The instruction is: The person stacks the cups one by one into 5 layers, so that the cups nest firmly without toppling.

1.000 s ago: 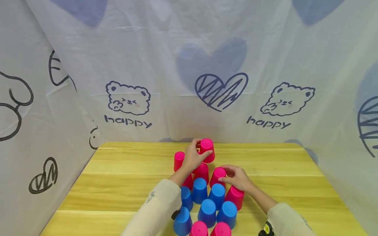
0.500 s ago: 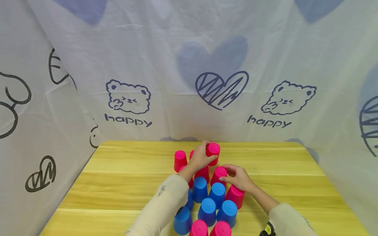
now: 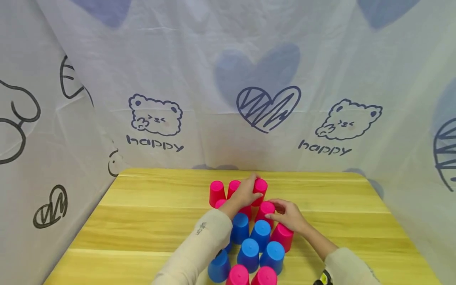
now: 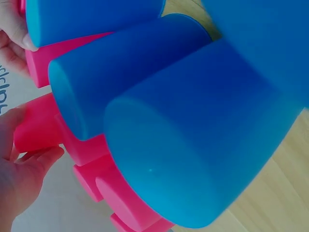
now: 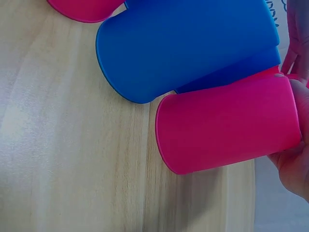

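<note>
My left hand point(image 3: 246, 194) holds an upside-down pink cup point(image 3: 261, 190) at the back of the cup group, thumb on its near side. In the left wrist view the thumb and fingers of that hand point(image 4: 24, 176) lie around the pink cup point(image 4: 36, 126). Just in front, my right hand point(image 3: 290, 217) grips another upside-down pink cup point(image 3: 265, 211) between thumb and fingers. A nearer pink cup point(image 3: 282, 238) stands below the right hand and fills the middle of the right wrist view. My left forearm hides part of the cups behind it.
Several upside-down blue cups point(image 3: 248, 253) stand in the middle of the group, with pink cups point(image 3: 238, 276) at the near edge. More pink cups point(image 3: 217, 193) stand at the back left. The wooden table point(image 3: 149, 221) ends at a printed cloth point(image 3: 213, 130).
My left hand has moved the pink cup to the right and a little nearer, beside the cup in my right hand. The right hand has barely moved.
</note>
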`<state>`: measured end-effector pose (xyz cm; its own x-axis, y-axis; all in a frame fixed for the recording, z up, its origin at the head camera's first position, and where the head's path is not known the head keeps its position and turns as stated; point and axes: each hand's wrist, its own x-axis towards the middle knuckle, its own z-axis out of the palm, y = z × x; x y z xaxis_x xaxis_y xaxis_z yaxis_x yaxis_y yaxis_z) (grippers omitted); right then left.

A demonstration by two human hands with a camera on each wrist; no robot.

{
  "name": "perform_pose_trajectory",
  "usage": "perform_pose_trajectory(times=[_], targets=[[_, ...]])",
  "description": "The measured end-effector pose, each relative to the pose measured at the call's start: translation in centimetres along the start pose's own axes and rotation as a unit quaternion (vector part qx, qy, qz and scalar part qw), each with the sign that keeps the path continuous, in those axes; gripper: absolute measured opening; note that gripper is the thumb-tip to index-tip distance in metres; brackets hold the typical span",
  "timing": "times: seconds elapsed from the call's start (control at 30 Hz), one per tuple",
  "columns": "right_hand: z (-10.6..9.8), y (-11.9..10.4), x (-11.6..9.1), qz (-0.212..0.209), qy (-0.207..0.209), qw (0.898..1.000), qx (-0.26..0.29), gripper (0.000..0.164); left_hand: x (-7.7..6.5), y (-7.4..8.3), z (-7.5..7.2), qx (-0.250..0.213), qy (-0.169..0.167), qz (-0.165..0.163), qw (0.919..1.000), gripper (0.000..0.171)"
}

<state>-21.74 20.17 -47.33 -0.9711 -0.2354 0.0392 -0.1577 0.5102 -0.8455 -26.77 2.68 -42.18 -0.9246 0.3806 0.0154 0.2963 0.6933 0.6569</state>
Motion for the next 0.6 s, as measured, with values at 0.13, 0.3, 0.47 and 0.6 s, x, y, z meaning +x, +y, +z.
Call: perform_pose_trajectory(times=[0.13, 0.3, 0.47, 0.6], targets=[[-0.1, 0.0, 0.1, 0.003, 0.008, 1.000, 0.001, 0.048, 0.3, 0.0, 0.1, 0.037, -0.003, 0.003, 0.9993, 0.054], [-0.4, 0.0, -0.1, 0.003, 0.015, 1.000, 0.000, 0.048, 0.5, -0.1, 0.7, 0.066, -0.004, -0.006, 0.9978, 0.054], [-0.5, -0.3, -0.1, 0.014, 0.027, 1.000, 0.000, 0.047, 0.7, -0.2, 1.2, 0.077, -0.011, -0.023, 0.9967, 0.057], [-0.5, -0.5, 0.1, 0.008, 0.035, 0.999, -0.006, 0.046, 0.8, -0.2, 1.3, 0.102, -0.016, -0.028, 0.9943, 0.056]])
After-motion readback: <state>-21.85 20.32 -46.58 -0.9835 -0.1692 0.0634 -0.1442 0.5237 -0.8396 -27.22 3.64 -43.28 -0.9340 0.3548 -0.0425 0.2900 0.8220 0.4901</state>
